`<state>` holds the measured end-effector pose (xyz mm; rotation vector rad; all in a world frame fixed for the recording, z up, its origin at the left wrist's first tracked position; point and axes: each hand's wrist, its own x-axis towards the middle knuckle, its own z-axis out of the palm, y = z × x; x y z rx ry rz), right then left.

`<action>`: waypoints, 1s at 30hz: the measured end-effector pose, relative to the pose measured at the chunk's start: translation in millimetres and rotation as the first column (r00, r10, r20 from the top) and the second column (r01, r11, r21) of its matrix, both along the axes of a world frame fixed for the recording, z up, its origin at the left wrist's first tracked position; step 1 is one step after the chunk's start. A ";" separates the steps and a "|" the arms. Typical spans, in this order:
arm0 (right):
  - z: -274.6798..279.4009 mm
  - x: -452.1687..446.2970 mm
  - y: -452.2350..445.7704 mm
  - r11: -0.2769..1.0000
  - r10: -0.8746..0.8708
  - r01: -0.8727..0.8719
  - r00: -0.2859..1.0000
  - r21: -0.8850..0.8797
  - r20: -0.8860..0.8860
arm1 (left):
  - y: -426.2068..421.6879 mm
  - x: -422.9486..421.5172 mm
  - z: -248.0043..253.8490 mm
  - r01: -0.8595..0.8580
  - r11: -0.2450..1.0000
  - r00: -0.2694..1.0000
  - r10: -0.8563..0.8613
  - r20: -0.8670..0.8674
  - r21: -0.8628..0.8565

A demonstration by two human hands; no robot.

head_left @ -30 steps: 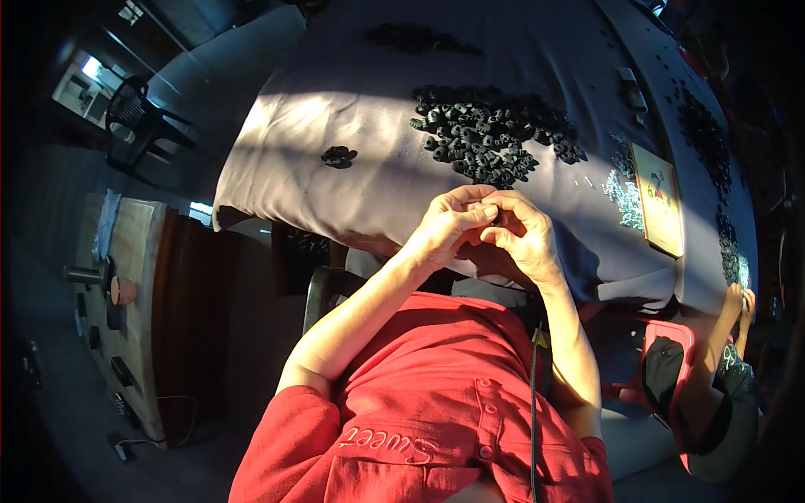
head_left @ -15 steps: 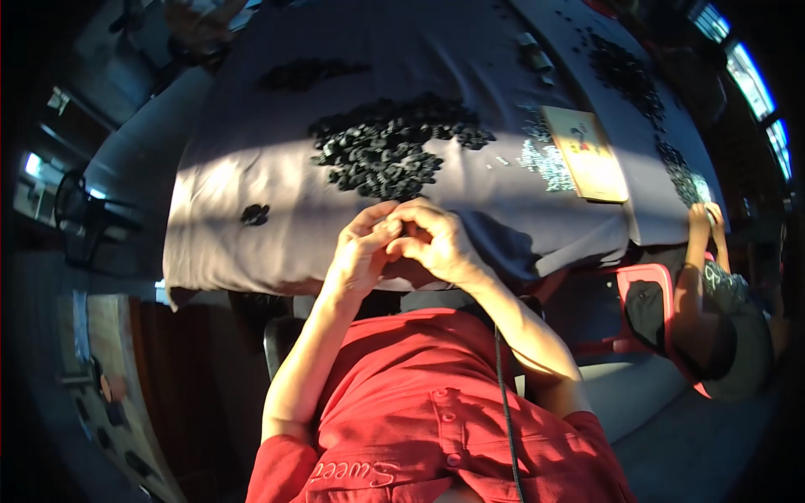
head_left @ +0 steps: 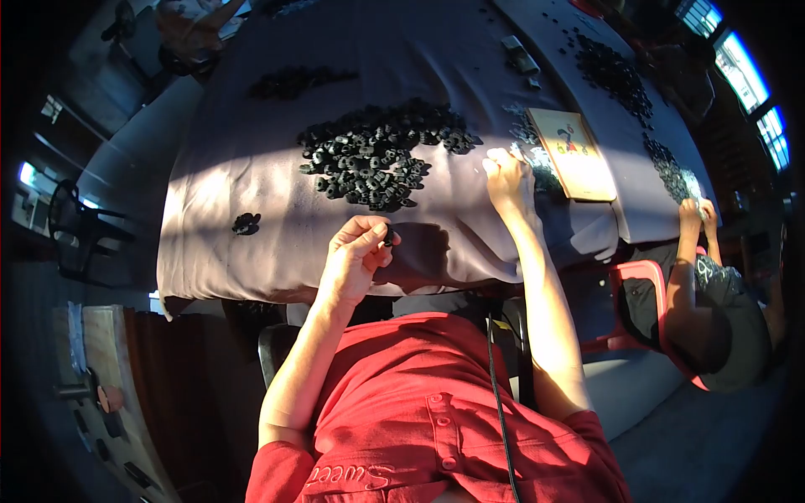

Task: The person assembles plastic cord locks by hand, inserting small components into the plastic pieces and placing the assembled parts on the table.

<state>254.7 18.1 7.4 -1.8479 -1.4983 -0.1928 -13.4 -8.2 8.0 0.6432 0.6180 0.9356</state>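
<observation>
Piece [head_left: 388,237], small and black, sits pinched in the left hand [head_left: 352,258], a black heap [head_left: 369,159] at twelve o'clock from it; at two o'clock the right hand [head_left: 511,183] is just beside silvery bits [head_left: 545,178], its grip impossible to tell

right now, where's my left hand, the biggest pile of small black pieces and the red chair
Left hand [head_left: 352,255]: head view, middle of the hand.
Biggest pile of small black pieces [head_left: 369,159]: head view, middle of the heap.
Red chair [head_left: 662,289]: head view, backrest rim.
</observation>
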 end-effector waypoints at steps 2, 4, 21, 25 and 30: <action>-13.4 3.0 3.9 1.000 0.016 -0.016 0.998 0.000 0.063 | 1.1 -1.0 1.5 -0.006 1.000 1.000 0.005 -0.028 -0.003; -23.3 6.2 8.4 0.998 0.049 -0.055 0.986 0.032 0.161 | 5.6 -7.4 12.6 -0.045 0.999 0.996 0.046 -0.076 0.018; -7.0 18.1 -18.6 0.979 0.082 0.034 0.834 0.199 -0.546 | 62.2 -121.0 5.6 0.186 0.582 -0.209 0.811 -0.547 0.792; 23.9 33.4 -30.1 0.856 0.216 0.169 0.742 0.488 -0.635 | 68.4 -132.5 -10.1 0.244 0.520 -0.232 0.851 -0.471 0.819; 38.3 8.3 -35.9 0.857 0.331 -0.009 0.776 0.515 -0.537 | 69.3 -131.0 -15.0 0.288 0.466 -0.316 0.871 -0.376 0.837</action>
